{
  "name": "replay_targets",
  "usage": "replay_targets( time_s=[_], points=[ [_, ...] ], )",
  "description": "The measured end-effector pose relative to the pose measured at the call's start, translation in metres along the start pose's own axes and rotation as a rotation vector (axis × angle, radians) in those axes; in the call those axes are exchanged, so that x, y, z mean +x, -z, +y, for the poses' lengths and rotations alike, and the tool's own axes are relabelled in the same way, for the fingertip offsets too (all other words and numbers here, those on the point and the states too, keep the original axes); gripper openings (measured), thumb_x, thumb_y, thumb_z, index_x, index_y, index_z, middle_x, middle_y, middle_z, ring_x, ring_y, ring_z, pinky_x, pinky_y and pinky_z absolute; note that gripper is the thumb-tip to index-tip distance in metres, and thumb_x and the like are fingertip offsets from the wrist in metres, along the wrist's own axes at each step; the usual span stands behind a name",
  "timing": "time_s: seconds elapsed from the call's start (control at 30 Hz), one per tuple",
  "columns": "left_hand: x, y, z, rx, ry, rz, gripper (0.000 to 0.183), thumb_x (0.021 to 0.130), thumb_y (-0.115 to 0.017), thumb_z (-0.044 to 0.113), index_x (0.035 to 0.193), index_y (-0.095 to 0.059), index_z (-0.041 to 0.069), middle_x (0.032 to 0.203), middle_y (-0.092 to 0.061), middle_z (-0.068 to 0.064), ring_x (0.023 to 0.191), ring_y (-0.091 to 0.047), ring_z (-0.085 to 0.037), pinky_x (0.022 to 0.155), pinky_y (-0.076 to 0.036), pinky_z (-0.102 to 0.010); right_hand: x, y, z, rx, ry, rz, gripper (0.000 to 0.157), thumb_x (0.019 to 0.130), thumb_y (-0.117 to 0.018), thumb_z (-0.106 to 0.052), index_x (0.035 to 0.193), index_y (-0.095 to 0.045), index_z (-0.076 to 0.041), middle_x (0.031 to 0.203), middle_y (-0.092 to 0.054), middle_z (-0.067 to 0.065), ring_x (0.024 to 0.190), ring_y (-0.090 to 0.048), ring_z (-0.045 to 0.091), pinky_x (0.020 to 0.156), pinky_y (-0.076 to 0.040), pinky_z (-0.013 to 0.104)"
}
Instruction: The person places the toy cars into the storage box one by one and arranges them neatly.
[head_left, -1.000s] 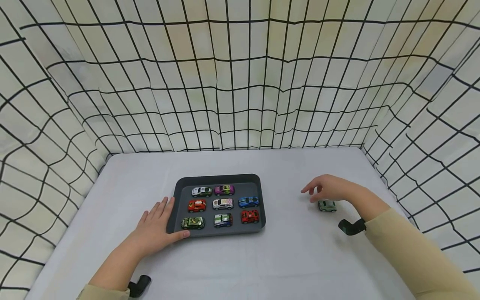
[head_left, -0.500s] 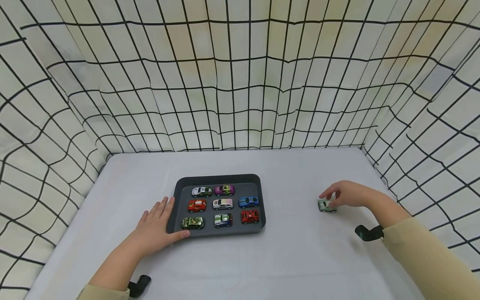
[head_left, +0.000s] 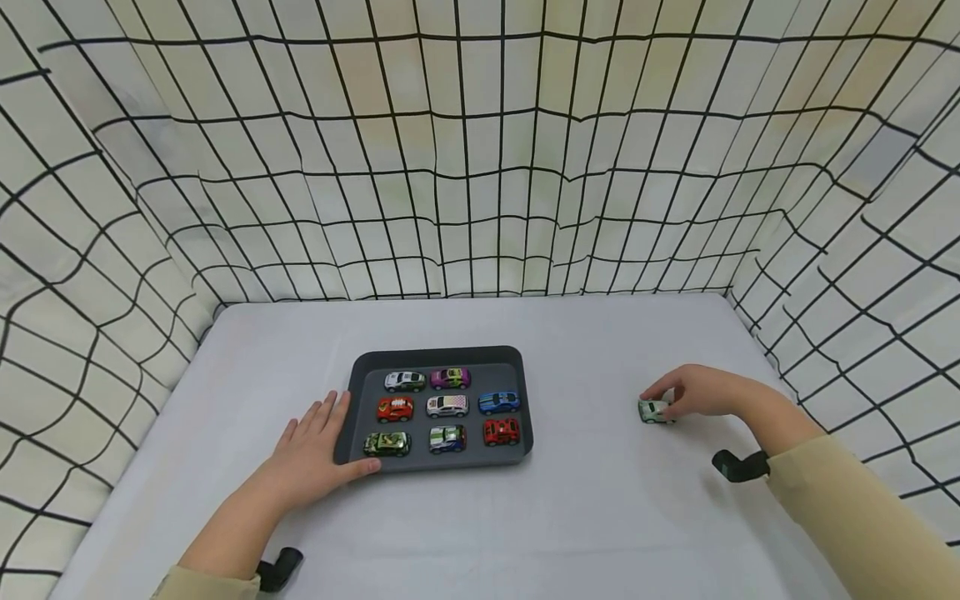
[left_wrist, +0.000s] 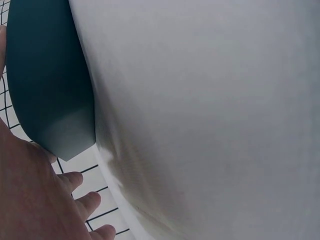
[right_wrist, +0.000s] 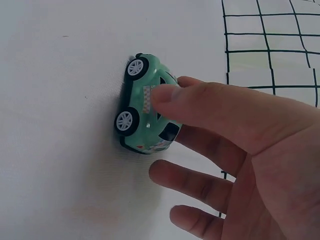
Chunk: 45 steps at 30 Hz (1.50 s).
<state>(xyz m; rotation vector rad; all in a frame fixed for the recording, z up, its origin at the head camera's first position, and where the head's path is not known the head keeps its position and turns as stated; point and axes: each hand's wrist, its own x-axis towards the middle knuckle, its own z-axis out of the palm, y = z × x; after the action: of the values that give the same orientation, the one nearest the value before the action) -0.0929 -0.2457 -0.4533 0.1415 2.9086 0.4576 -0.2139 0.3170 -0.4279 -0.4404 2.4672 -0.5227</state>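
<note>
A pale green toy car [right_wrist: 145,120] with white-spoked wheels stands at the right of the table; my right hand [head_left: 701,392] pinches it between thumb and fingers. In the right wrist view the thumb [right_wrist: 172,97] presses its side, while the lower fingers stay off it. My left hand [head_left: 311,458] lies with straight fingers along the left edge of a dark grey tray [head_left: 450,461], thumb at its near left corner. Several toy cars sit in the tray in rows, among them a purple one [head_left: 450,378], a blue one [head_left: 498,402] and a camouflage one [head_left: 387,444].
A white cloth covers the table [head_left: 585,500]. White walls with a black grid [head_left: 487,167] rise behind it and on both sides. The tray wall [left_wrist: 50,75] fills the upper left of the left wrist view.
My right hand has moved right and down onto the green toy car and now pinches it. The left hand has stayed at the tray.
</note>
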Motion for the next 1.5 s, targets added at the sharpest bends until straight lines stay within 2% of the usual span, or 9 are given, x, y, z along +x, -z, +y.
replay_targets(
  time_s=[0.17,0.27,0.4,0.6,0.87,1.3,1.5],
  points=[
    [0.001,0.001,-0.002,-0.013,-0.002,0.007,0.128,0.073,-0.062,0.081,0.157,-0.012,-0.002,0.160,-0.013,-0.031,0.144,-0.012,-0.053,0.112,-0.008,-0.071,-0.001,0.001,-0.002,-0.021,-0.002,0.005,0.032,0.086,-0.077,-0.020,0.117,-0.075,-0.027,0.125,-0.064,0.008,0.104,-0.058,0.029,0.079,-0.053,0.044],
    [0.002,-0.001,-0.003,-0.024,-0.007,0.018,0.127,0.073,-0.064,0.079,0.158,-0.012,0.000,0.160,-0.013,-0.030,0.144,-0.012,-0.052,0.112,-0.007,-0.071,-0.001,0.001,-0.002,-0.027,0.003,0.009,0.032,0.085,-0.077,-0.019,0.117,-0.075,-0.026,0.126,-0.064,0.009,0.108,-0.058,0.031,0.082,-0.054,0.047],
    [0.003,-0.003,-0.004,-0.021,-0.014,0.025,0.126,0.074,-0.065,0.077,0.158,-0.013,0.000,0.160,-0.013,-0.030,0.144,-0.012,-0.052,0.112,-0.007,-0.071,0.000,0.000,0.000,-0.015,0.008,0.006,0.035,0.084,-0.076,-0.017,0.117,-0.074,-0.026,0.120,-0.065,0.005,0.100,-0.058,0.026,0.080,-0.052,0.043],
    [0.001,0.002,0.002,-0.012,-0.005,0.002,0.127,0.074,-0.064,0.079,0.157,-0.012,-0.002,0.160,-0.012,-0.031,0.144,-0.012,-0.053,0.113,-0.007,-0.071,0.000,0.000,0.001,0.029,0.017,-0.007,0.038,0.082,-0.078,-0.018,0.119,-0.074,-0.026,0.115,-0.065,0.000,0.091,-0.052,0.021,0.074,-0.046,0.036],
    [0.001,0.003,0.001,0.000,0.003,-0.006,0.126,0.075,-0.064,0.077,0.157,-0.011,-0.002,0.160,-0.012,-0.031,0.144,-0.012,-0.053,0.113,-0.008,-0.071,0.003,0.005,-0.004,0.032,0.056,-0.008,0.038,0.084,-0.078,-0.022,0.121,-0.073,-0.028,0.115,-0.064,-0.002,0.096,-0.053,0.023,0.077,-0.047,0.037],
    [0.000,0.000,-0.001,-0.002,0.009,-0.007,0.127,0.074,-0.063,0.079,0.157,-0.012,-0.002,0.160,-0.012,-0.031,0.144,-0.013,-0.052,0.113,-0.008,-0.070,0.018,0.009,-0.027,0.015,0.101,-0.024,0.039,0.084,-0.078,-0.025,0.122,-0.072,-0.031,0.124,-0.063,0.000,0.106,-0.053,0.023,0.083,-0.046,0.039],
    [0.000,0.000,-0.001,0.001,0.008,-0.008,0.128,0.074,-0.063,0.080,0.157,-0.011,-0.002,0.160,-0.012,-0.031,0.144,-0.012,-0.052,0.113,-0.008,-0.070,0.028,0.011,-0.045,0.038,0.144,-0.036,0.039,0.085,-0.077,-0.023,0.124,-0.072,-0.029,0.118,-0.064,-0.004,0.095,-0.051,0.022,0.074,-0.045,0.035]
  ],
)
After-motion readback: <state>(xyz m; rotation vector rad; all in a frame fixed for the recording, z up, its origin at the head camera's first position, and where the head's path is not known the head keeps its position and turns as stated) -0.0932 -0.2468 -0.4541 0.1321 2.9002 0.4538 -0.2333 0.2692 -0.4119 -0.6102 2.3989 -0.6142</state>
